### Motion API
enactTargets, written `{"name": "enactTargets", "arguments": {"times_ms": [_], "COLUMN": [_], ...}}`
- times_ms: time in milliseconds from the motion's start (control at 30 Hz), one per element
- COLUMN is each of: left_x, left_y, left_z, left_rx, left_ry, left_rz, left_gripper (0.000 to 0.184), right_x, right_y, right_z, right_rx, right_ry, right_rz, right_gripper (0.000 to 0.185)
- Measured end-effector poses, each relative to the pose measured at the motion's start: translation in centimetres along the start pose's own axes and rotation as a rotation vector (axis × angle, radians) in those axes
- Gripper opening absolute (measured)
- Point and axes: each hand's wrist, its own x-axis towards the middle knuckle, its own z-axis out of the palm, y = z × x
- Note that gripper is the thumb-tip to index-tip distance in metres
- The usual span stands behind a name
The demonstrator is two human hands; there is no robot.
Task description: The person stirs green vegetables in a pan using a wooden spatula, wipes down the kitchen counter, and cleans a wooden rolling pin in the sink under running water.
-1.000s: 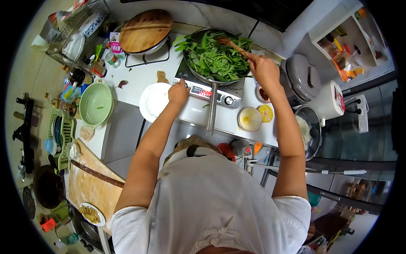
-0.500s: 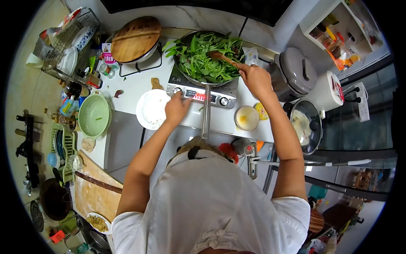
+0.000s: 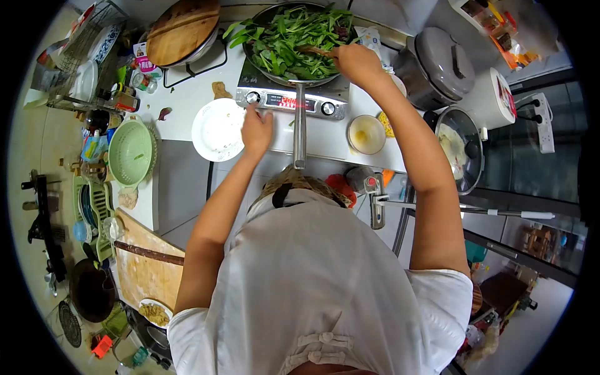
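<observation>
Many slender green leaves (image 3: 290, 37) overfill the pan (image 3: 300, 125); right grip (image 3: 359, 62) closed around spatula (image 3: 317, 51), left grip (image 3: 256, 129) open.

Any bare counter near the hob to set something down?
Bare counter: between colander and white plate, with a dark red scrap; narrower strip between pan handle and small bowl. Crowded: around grey cooker and glass-lidded pan. Left hand occupies the plate-handle gap.

Spatula handle (image 3: 329, 54) mostly hidden by right hand (image 3: 359, 64); display digits (image 3: 291, 102) blurred.
</observation>
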Motion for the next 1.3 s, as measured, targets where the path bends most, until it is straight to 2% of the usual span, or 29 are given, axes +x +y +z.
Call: {"name": "enactTargets", "arguments": {"times_ms": [33,100,200,300,433,533,633,733,767,833,867,900,933,967,1033,1100,1233,1300], "left_x": [1.1,3.3,6.7,7.9,7.7,7.9,6.9,3.9,2.9,0.6,-0.8,-2.5,-4.3,-5.1,-4.8,-4.7,-3.4,-2.7], "left_y": [-0.1,-0.2,-1.1,-1.2,-1.1,-1.9,-0.5,1.6,2.1,3.3,3.1,3.9,8.0,9.3,8.5,8.2,6.5,6.0], "left_z": [-0.2,-0.7,-0.4,0.6,1.1,1.3,-0.2,-1.6,-1.6,-1.7,-0.7,-0.2,-2.1,-2.3,-1.4,-1.3,-3.1,-4.2], "left_rx": [0.085,0.343,0.530,0.592,0.641,0.693,0.677,0.433,0.382,0.088,-0.282,-0.585,-0.835,-0.942,-1.084,-1.024,-1.028,-0.986], "left_ry": [0.132,0.159,-0.091,-0.073,-0.118,-0.126,-0.116,0.036,-0.017,-0.320,-0.516,-0.604,-0.698,-0.695,-0.699,-0.673,-0.698,-0.694], "left_rz": [0.101,0.102,0.052,0.138,0.145,0.259,0.210,0.181,0.138,0.006,-0.170,-0.163,-0.428,-0.529,-0.620,-0.636,-0.588,-0.635], "left_gripper": [0.048,0.047,0.043,0.038,0.034,0.033,0.046,0.057,0.064,0.058,0.052,0.048,0.043,0.036,0.030,0.028,0.018,0.021], "right_x": [0.0,-0.1,0.0,-0.4,-1.2,-1.2,-1.1,-1.0,-0.9,-0.2,0.1,0.2,0.1,0.1,0.2,-0.3,-2.3,-3.5], "right_y": [0.1,0.0,0.1,0.0,-0.2,0.0,0.1,-0.2,-0.5,-1.3,-1.8,-2.3,-2.9,-3.4,-3.8,-3.1,0.0,1.6], "right_z": [0.2,0.3,0.3,0.6,0.9,1.3,1.2,0.8,0.7,1.0,1.3,1.3,1.2,1.1,1.7,1.9,-3.2,-6.2], "right_rx": [-0.009,-0.016,-0.016,-0.006,-0.005,-0.010,-0.007,-0.019,-0.023,-0.077,-0.105,-0.112,-0.123,-0.136,-0.145,-0.118,0.032,0.053], "right_ry": [-0.017,-0.037,-0.030,0.010,0.031,0.022,0.024,0.017,0.012,0.017,0.020,0.023,0.029,0.037,0.043,0.037,0.117,0.148], "right_rz": [0.012,0.027,0.029,0.016,0.033,0.046,0.044,0.032,0.027,0.017,0.014,0.021,0.029,0.035,0.033,0.015,0.063,0.107], "right_gripper": [0.021,0.022,0.022,0.021,0.021,0.020,0.020,0.020,0.020,0.020,0.020,0.020,0.020,0.020,0.022,0.022,0.024,0.021]}}
